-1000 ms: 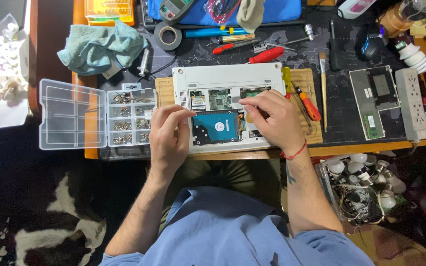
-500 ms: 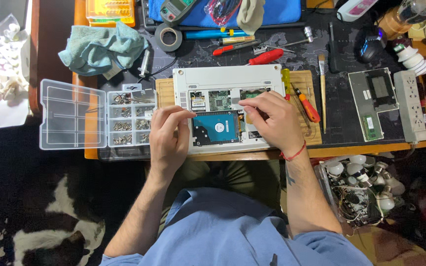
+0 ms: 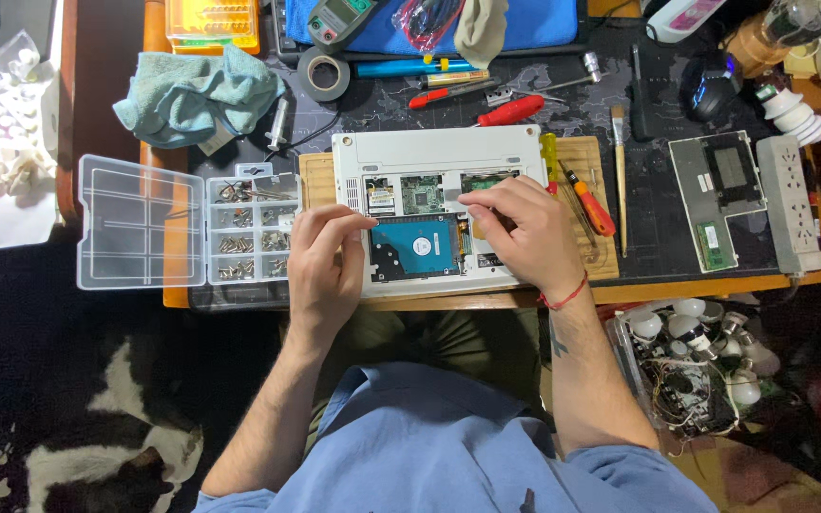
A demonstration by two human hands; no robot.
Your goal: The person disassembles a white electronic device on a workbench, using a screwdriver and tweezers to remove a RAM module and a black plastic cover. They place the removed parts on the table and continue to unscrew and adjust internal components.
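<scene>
A white laptop (image 3: 429, 147) lies upside down on a wooden board, its bottom cover off. Inside it sit a hard drive (image 3: 415, 247) with a blue label and green circuit boards (image 3: 422, 193). My left hand (image 3: 323, 261) rests on the laptop's left part, fingers touching the left edge of the hard drive. My right hand (image 3: 525, 233) lies on the right part, fingertips pressing near the drive's upper right corner and the board above it. Neither hand lifts anything.
An open clear screw organiser (image 3: 182, 233) lies left of the laptop. Red screwdrivers (image 3: 510, 111), an orange one (image 3: 591, 204), a brush (image 3: 618, 180), tape roll (image 3: 323, 74), teal cloth (image 3: 197, 95), a removed cover panel (image 3: 719, 195) and power strip (image 3: 791, 204) surround it. A box of bulbs (image 3: 696, 361) sits lower right.
Both hands stay on the open laptop; the fingers have shifted only slightly around the hard drive.
</scene>
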